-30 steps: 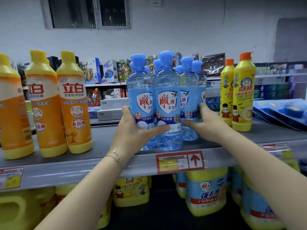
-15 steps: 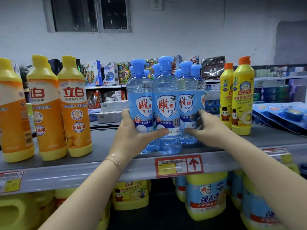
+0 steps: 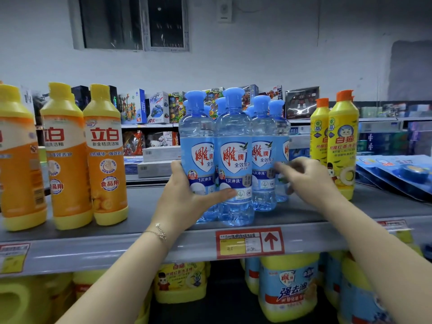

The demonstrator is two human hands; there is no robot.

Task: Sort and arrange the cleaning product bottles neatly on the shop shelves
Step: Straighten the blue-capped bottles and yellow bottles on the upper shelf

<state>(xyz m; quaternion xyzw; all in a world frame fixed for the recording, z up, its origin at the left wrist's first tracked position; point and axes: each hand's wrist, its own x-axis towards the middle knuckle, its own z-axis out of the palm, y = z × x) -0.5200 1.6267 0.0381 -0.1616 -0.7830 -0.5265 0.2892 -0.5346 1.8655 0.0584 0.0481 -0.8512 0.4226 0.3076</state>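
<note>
A cluster of clear blue detergent bottles [image 3: 235, 160] stands upright on the grey shop shelf [image 3: 145, 206], near its front edge and roughly at its middle. Each has a rounded blue cap, pale blue liquid and a light blue label with a red-and-white shield logo; several more caps show behind the front row. The front three stand shoulder to shoulder, touching.

The left hand [image 3: 184, 197] wraps around the leftmost front bottle, fingers behind it and the thumb laid across the lower label of the middle bottle, clamped on the group from the left. A thin bracelet [image 3: 159, 232] circles that wrist. The right hand [image 3: 304, 176] is at the right side of the cluster with fingers loosely curled and slightly blurred; the fingertips [image 3: 281, 166] meet the label of the right front bottle, but whether they grip it I cannot tell.

To the left, well apart, stand orange dish soap bottles [image 3: 105, 155] with yellow caps. To the right, near the right hand, stand yellow bottles with orange caps [image 3: 342, 146]. A red price tag [image 3: 250, 243] with an upward arrow sits on the shelf edge below the cluster. Large yellow jugs [image 3: 288, 288] fill the shelf underneath.
</note>
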